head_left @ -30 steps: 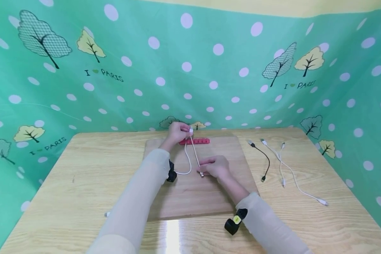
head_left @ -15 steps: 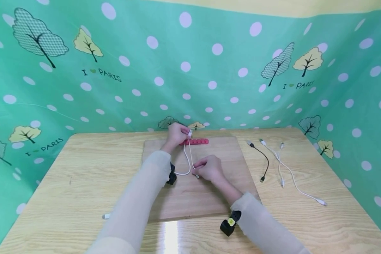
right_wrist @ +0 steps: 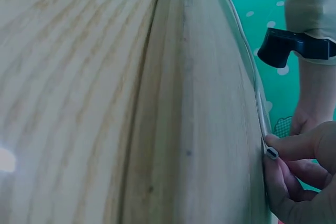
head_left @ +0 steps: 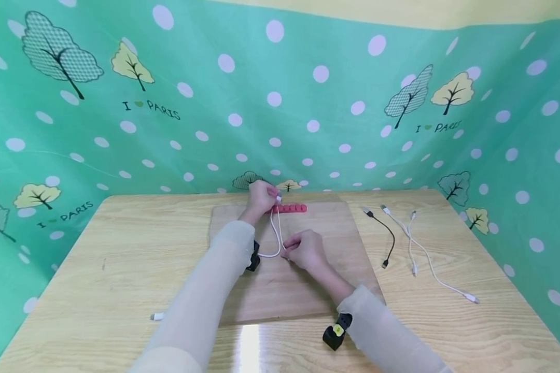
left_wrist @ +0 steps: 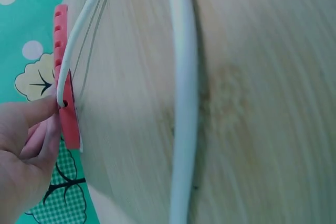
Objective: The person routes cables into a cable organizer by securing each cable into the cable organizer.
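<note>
A red cable clip strip (head_left: 294, 208) with several slots lies near the far edge of the wooden board. My left hand (head_left: 259, 198) pinches a white charging cable just under its white USB plug (head_left: 279, 198), right at the strip's left part. In the left wrist view the fingers of that hand (left_wrist: 34, 140) meet the red strip (left_wrist: 71, 121), where a white cable (left_wrist: 79, 30) bends over it. Lower on the board, my right hand (head_left: 306, 249) pinches the cable's other end; its small oval connector (right_wrist: 271, 153) pokes out between thumb and forefinger.
Another white cable (head_left: 271, 255) loops across the board (head_left: 303, 295) from the strip towards my left wrist. To the right lie a short black cable (head_left: 392, 238) and white cables (head_left: 431, 256). A white plug (head_left: 157, 316) shows beside my left sleeve.
My left hand has lowered the plug slightly towards the red strip. The right hand has shifted a little to the left with its cable end, so the cable now runs more upright between the hands.
</note>
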A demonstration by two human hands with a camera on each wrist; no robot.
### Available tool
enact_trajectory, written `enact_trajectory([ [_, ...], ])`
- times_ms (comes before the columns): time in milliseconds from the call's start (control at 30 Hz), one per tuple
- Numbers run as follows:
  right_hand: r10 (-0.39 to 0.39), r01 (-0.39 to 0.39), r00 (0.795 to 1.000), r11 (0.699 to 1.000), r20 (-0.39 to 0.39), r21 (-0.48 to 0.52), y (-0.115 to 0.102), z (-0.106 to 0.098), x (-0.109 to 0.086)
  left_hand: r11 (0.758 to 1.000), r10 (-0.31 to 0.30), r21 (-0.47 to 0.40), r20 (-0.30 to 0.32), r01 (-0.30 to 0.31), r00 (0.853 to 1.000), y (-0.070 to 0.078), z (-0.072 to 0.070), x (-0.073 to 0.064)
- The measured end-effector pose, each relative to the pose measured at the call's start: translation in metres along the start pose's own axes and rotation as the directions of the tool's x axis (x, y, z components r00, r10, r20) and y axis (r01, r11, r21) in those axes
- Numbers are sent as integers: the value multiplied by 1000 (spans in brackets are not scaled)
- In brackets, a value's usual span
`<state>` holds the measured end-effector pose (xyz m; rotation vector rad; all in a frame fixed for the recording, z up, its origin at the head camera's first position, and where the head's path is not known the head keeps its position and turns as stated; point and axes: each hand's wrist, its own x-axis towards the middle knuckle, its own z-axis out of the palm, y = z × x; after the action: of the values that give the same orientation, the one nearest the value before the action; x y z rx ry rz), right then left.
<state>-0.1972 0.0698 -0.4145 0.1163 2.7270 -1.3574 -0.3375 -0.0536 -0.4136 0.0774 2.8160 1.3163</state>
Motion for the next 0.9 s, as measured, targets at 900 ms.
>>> enact_trajectory([
  [900,-46,47,999,997,16,-59,19,-34,6,990,-43,-131,38,48,998,-11,-30,-37],
])
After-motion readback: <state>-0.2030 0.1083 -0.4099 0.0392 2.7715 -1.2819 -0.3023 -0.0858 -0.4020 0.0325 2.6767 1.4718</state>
